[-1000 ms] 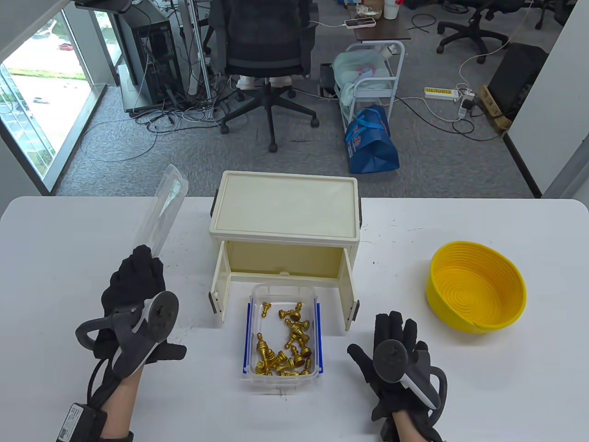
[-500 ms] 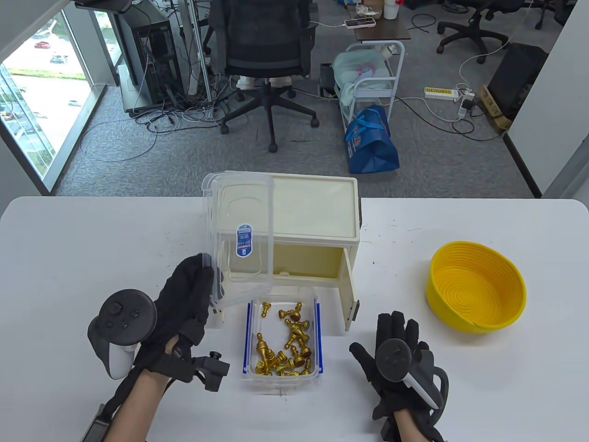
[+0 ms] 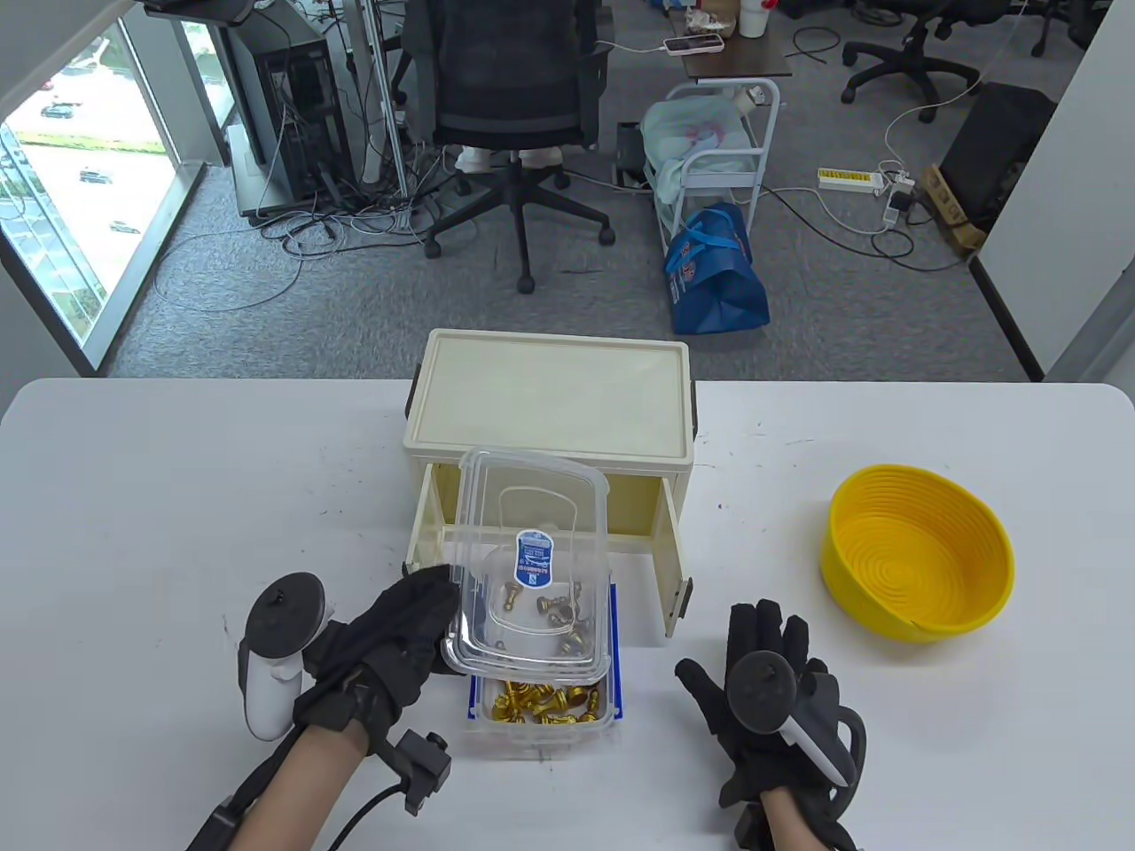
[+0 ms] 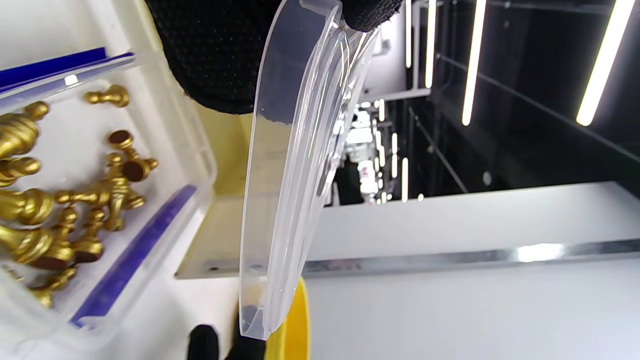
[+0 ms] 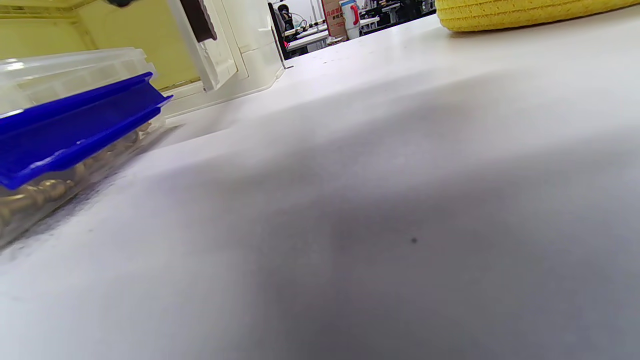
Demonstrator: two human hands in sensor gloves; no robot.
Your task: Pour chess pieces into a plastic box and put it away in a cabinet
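A clear plastic box (image 3: 541,722) with blue side clips sits on the table in front of the open cream cabinet (image 3: 550,399). Several gold chess pieces (image 3: 532,700) lie in it; they also show in the left wrist view (image 4: 60,200). My left hand (image 3: 399,638) grips the clear lid (image 3: 532,567) by its left edge and holds it tilted over the box's far part. The left wrist view shows the lid (image 4: 285,190) edge-on under my fingers (image 4: 220,60). My right hand (image 3: 771,700) rests flat on the table right of the box, fingers spread, holding nothing.
An empty yellow basket (image 3: 918,554) stands at the table's right; its rim shows in the right wrist view (image 5: 525,12). The cabinet's two doors (image 3: 678,567) stand open either side of the box. The box's blue clip (image 5: 75,130) is near in the right wrist view.
My left hand has swung the lid from upright at the left, across the cabinet front, down over the box. The right hand has stayed put.
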